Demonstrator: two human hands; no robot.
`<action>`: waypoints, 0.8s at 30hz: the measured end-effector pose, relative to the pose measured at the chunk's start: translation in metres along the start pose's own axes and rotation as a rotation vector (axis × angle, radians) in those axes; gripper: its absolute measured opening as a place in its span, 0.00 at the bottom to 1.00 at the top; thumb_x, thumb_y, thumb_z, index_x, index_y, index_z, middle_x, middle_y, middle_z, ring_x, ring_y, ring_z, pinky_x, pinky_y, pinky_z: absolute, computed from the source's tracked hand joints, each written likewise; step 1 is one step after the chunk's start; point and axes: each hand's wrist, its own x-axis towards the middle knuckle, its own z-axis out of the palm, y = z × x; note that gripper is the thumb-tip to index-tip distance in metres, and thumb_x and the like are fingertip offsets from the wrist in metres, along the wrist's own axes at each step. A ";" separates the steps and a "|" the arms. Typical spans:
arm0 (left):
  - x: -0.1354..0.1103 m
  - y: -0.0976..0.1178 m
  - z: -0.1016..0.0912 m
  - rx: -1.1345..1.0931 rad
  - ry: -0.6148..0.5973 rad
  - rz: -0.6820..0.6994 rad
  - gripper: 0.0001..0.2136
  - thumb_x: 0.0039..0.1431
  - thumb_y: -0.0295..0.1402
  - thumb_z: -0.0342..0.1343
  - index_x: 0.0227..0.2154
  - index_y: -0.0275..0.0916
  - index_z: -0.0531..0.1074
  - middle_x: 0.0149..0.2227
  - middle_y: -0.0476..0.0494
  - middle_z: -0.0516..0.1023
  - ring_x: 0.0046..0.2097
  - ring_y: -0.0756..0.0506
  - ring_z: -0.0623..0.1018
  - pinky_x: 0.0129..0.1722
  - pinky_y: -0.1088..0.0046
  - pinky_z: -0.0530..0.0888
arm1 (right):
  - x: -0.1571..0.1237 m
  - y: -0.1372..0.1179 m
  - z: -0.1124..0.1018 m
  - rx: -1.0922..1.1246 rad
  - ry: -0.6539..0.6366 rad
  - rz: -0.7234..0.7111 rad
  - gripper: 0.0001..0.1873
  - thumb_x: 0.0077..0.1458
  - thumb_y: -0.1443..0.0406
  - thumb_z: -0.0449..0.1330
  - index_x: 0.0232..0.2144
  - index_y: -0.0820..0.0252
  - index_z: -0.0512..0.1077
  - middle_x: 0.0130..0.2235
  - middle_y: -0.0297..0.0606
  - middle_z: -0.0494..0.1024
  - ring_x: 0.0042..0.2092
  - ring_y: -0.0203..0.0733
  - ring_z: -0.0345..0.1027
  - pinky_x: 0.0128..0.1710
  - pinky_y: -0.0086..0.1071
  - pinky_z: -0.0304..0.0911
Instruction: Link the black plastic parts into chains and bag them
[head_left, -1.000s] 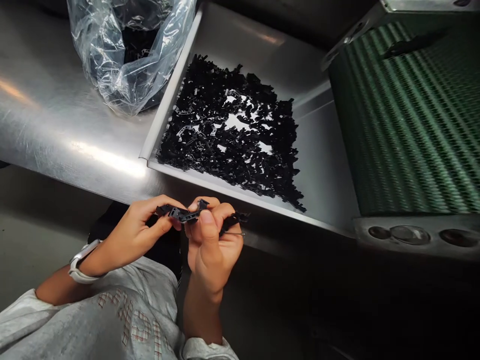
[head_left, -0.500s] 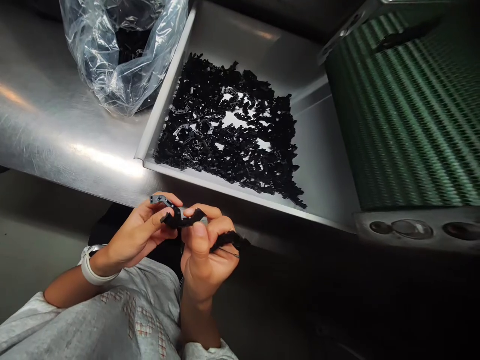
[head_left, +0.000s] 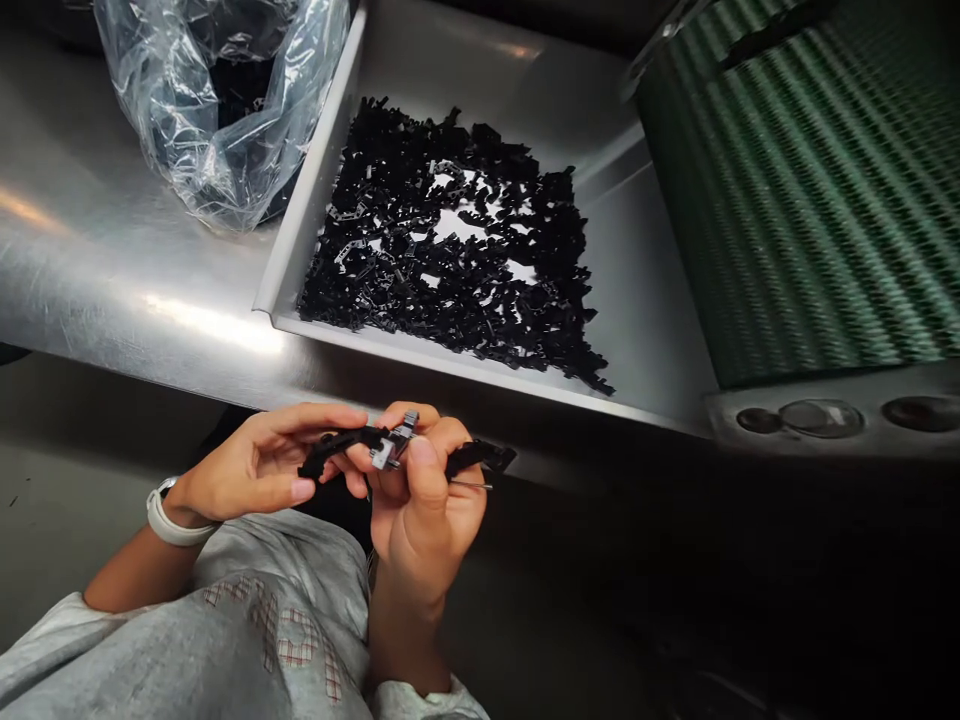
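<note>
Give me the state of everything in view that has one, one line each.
Left hand, gripping a black plastic part
Right hand, pinching that part, a thin metal pin sticking out past its fingers
Clear plastic bag, open, dark contents inside
Stainless steel tray, holding black plastic pieces spread loosely, with bare patches
Green ribbed belt, dark strip lying on it
</note>
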 end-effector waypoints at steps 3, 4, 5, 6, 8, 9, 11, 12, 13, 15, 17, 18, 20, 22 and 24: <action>-0.001 0.003 0.001 -0.130 0.017 -0.013 0.18 0.55 0.46 0.69 0.46 0.45 0.80 0.35 0.43 0.83 0.35 0.45 0.81 0.38 0.71 0.74 | 0.000 -0.001 -0.002 -0.029 0.007 -0.016 0.22 0.60 0.55 0.65 0.24 0.56 0.59 0.34 0.33 0.76 0.25 0.33 0.67 0.20 0.28 0.62; -0.001 0.003 0.001 -0.161 0.022 -0.020 0.18 0.55 0.47 0.69 0.45 0.45 0.80 0.35 0.44 0.83 0.35 0.46 0.81 0.38 0.72 0.73 | 0.000 0.000 -0.002 -0.042 0.007 -0.027 0.22 0.60 0.55 0.65 0.23 0.56 0.59 0.34 0.33 0.76 0.25 0.32 0.66 0.20 0.28 0.62; -0.001 0.003 0.002 -0.181 0.012 -0.022 0.16 0.56 0.45 0.68 0.44 0.45 0.80 0.34 0.45 0.83 0.36 0.46 0.81 0.38 0.73 0.73 | 0.000 0.000 -0.003 -0.048 0.008 -0.032 0.22 0.60 0.56 0.65 0.23 0.56 0.59 0.34 0.34 0.76 0.25 0.32 0.66 0.21 0.28 0.62; -0.001 0.002 0.002 -0.190 -0.013 -0.016 0.13 0.57 0.43 0.69 0.42 0.46 0.80 0.34 0.46 0.83 0.36 0.47 0.81 0.39 0.73 0.73 | 0.000 0.001 -0.003 -0.047 0.009 -0.036 0.22 0.61 0.57 0.65 0.23 0.56 0.60 0.34 0.34 0.76 0.25 0.32 0.65 0.21 0.27 0.62; 0.000 0.001 0.002 -0.180 -0.073 0.007 0.08 0.59 0.36 0.68 0.40 0.45 0.79 0.33 0.47 0.83 0.37 0.48 0.81 0.40 0.74 0.73 | 0.001 0.001 -0.003 -0.050 0.019 -0.058 0.21 0.61 0.59 0.66 0.23 0.57 0.60 0.34 0.35 0.76 0.26 0.32 0.64 0.21 0.26 0.62; 0.000 0.000 0.001 -0.164 -0.094 0.019 0.06 0.60 0.34 0.67 0.39 0.45 0.79 0.33 0.47 0.82 0.37 0.49 0.80 0.41 0.73 0.73 | 0.002 0.001 -0.003 -0.060 0.028 -0.079 0.21 0.60 0.60 0.66 0.23 0.57 0.60 0.33 0.35 0.77 0.26 0.31 0.64 0.21 0.25 0.62; 0.003 0.001 0.000 -0.095 -0.110 0.030 0.02 0.62 0.34 0.64 0.35 0.43 0.80 0.32 0.46 0.81 0.38 0.48 0.79 0.42 0.72 0.73 | 0.003 0.000 -0.004 -0.090 0.050 -0.118 0.21 0.59 0.61 0.67 0.22 0.57 0.62 0.32 0.35 0.77 0.26 0.32 0.65 0.21 0.24 0.62; 0.004 0.002 -0.001 -0.031 -0.111 0.026 0.05 0.63 0.35 0.63 0.32 0.41 0.80 0.32 0.44 0.81 0.38 0.47 0.79 0.42 0.71 0.73 | 0.004 -0.002 -0.005 -0.098 0.063 -0.130 0.21 0.59 0.61 0.68 0.21 0.57 0.62 0.31 0.35 0.76 0.28 0.34 0.68 0.21 0.24 0.64; 0.005 0.003 -0.002 0.047 -0.113 0.026 0.09 0.65 0.36 0.61 0.29 0.40 0.81 0.33 0.42 0.81 0.39 0.46 0.79 0.44 0.70 0.74 | 0.005 -0.003 -0.006 -0.095 0.078 -0.133 0.20 0.58 0.61 0.68 0.21 0.57 0.63 0.30 0.35 0.76 0.30 0.37 0.70 0.21 0.25 0.65; 0.008 0.005 -0.004 0.224 -0.096 0.057 0.14 0.67 0.35 0.57 0.27 0.40 0.83 0.35 0.39 0.81 0.42 0.45 0.79 0.46 0.68 0.74 | 0.007 -0.005 -0.006 -0.065 0.103 -0.115 0.20 0.55 0.62 0.70 0.20 0.57 0.65 0.30 0.36 0.76 0.32 0.39 0.72 0.21 0.24 0.64; 0.009 0.005 -0.005 0.390 0.010 0.143 0.14 0.68 0.33 0.55 0.31 0.41 0.85 0.39 0.39 0.82 0.44 0.44 0.79 0.49 0.68 0.74 | 0.009 -0.005 -0.005 -0.034 0.109 -0.076 0.21 0.52 0.62 0.72 0.19 0.58 0.64 0.29 0.35 0.77 0.25 0.31 0.65 0.18 0.21 0.59; 0.009 0.004 -0.005 0.457 0.084 0.202 0.14 0.68 0.31 0.53 0.35 0.42 0.85 0.41 0.39 0.82 0.45 0.44 0.79 0.51 0.67 0.74 | 0.009 -0.005 -0.003 -0.022 0.100 -0.049 0.22 0.52 0.62 0.73 0.19 0.59 0.64 0.30 0.34 0.78 0.21 0.27 0.58 0.17 0.21 0.55; 0.009 -0.001 -0.004 0.583 0.201 0.308 0.14 0.69 0.31 0.52 0.42 0.43 0.85 0.47 0.39 0.83 0.50 0.43 0.79 0.55 0.66 0.73 | 0.009 -0.003 0.000 -0.004 0.075 0.001 0.24 0.51 0.62 0.73 0.18 0.61 0.62 0.29 0.32 0.78 0.17 0.22 0.47 0.15 0.20 0.51; 0.011 -0.009 -0.004 0.690 0.203 0.427 0.14 0.69 0.33 0.52 0.49 0.41 0.82 0.52 0.37 0.82 0.56 0.41 0.77 0.60 0.64 0.72 | 0.008 0.000 0.002 0.017 0.058 0.063 0.26 0.50 0.61 0.74 0.17 0.61 0.61 0.22 0.28 0.73 0.16 0.22 0.47 0.15 0.20 0.52; 0.015 -0.016 -0.006 0.803 0.123 0.553 0.18 0.69 0.37 0.53 0.55 0.35 0.78 0.56 0.33 0.80 0.61 0.39 0.75 0.65 0.62 0.68 | 0.007 0.004 -0.001 0.030 0.072 0.162 0.28 0.48 0.58 0.75 0.17 0.60 0.60 0.16 0.22 0.63 0.15 0.24 0.50 0.16 0.20 0.56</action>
